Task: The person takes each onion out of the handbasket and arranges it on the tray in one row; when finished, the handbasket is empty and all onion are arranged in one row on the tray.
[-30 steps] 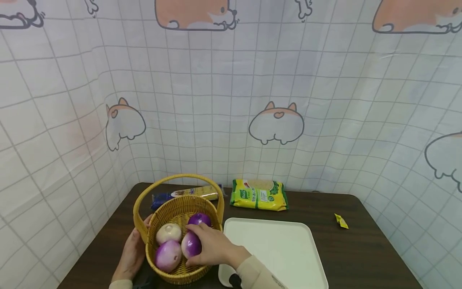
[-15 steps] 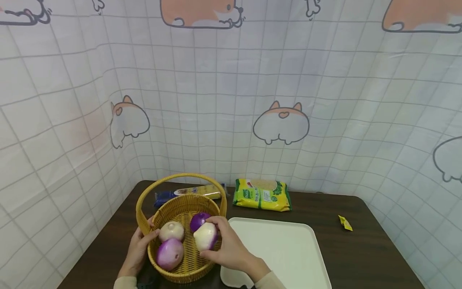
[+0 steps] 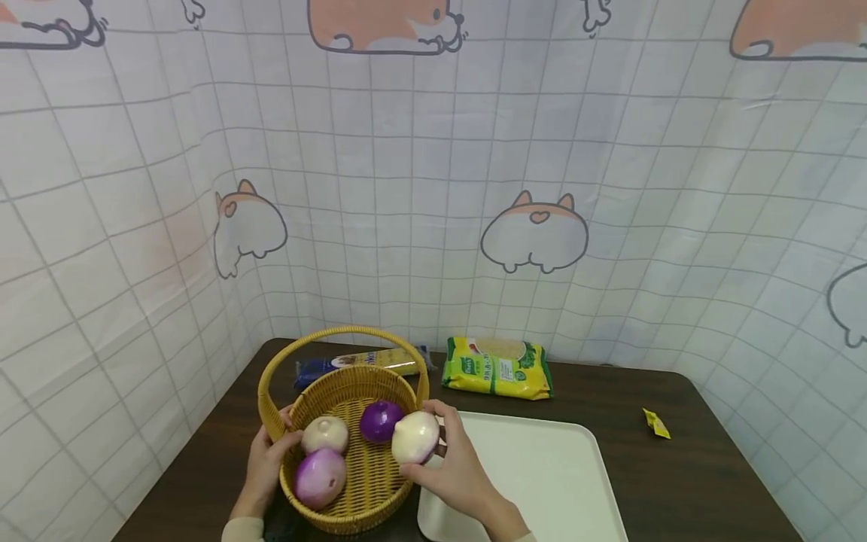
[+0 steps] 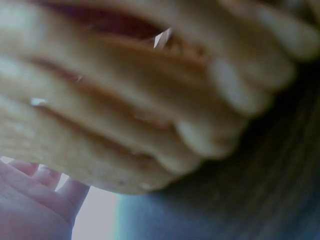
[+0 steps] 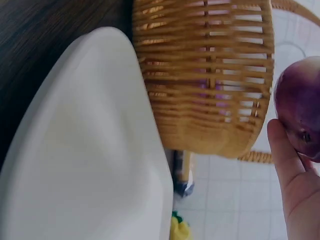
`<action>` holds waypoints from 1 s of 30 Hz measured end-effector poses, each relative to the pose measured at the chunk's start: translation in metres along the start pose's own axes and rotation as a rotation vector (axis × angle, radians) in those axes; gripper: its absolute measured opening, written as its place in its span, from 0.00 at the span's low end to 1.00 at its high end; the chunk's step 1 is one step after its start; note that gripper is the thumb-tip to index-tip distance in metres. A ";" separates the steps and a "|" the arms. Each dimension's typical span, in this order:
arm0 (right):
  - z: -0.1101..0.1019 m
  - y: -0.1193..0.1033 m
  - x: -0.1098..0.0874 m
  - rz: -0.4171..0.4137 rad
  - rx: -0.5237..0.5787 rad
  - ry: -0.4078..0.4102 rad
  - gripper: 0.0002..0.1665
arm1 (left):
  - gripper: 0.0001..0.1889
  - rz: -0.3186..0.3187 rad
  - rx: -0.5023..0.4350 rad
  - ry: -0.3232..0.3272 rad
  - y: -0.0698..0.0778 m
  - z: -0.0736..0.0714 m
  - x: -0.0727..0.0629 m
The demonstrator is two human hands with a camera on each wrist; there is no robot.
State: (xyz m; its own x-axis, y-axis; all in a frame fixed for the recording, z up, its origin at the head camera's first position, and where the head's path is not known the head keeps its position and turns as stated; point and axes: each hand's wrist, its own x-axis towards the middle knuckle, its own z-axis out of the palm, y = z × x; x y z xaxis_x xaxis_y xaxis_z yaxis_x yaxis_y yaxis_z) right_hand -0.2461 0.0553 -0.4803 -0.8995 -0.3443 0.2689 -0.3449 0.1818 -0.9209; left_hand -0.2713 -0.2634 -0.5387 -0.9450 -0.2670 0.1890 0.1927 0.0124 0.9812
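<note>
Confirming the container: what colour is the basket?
The basket is golden yellow, clearest in the head view.

Yellow bag (image 3: 497, 369), blue-yellow pack (image 3: 369, 358), lettering too small to read

The dark tabletop (image 3: 691, 482) spans the bottom of the frame, a wicker basket (image 3: 369, 497) lower left of centre, a white tray (image 3: 535, 474) right beside it. Behind lie a blue-and-yellow packet (image 3: 318, 370) and a yellow-green bag (image 3: 497, 369); a small yellow sachet (image 3: 655, 423) sits lower right.
</note>
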 end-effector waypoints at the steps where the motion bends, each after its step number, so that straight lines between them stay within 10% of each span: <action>1: -0.002 0.002 -0.001 0.003 0.006 0.012 0.51 | 0.14 -0.005 0.005 0.002 0.000 0.001 0.000; 20: -0.038 0.030 -0.005 0.123 -0.163 0.217 0.48 | 0.14 0.000 0.020 0.034 -0.003 -0.002 0.000; 30: -0.035 0.050 -0.007 0.262 -0.177 0.192 0.46 | 0.15 -0.019 0.032 0.024 -0.002 -0.002 0.001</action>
State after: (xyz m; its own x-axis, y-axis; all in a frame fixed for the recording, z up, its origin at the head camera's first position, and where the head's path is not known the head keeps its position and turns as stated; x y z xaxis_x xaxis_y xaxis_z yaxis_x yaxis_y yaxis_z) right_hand -0.2665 0.0994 -0.5178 -0.9916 -0.0892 0.0940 -0.1223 0.4035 -0.9068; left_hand -0.2717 -0.2658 -0.5409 -0.9416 -0.2910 0.1697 0.1658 0.0383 0.9854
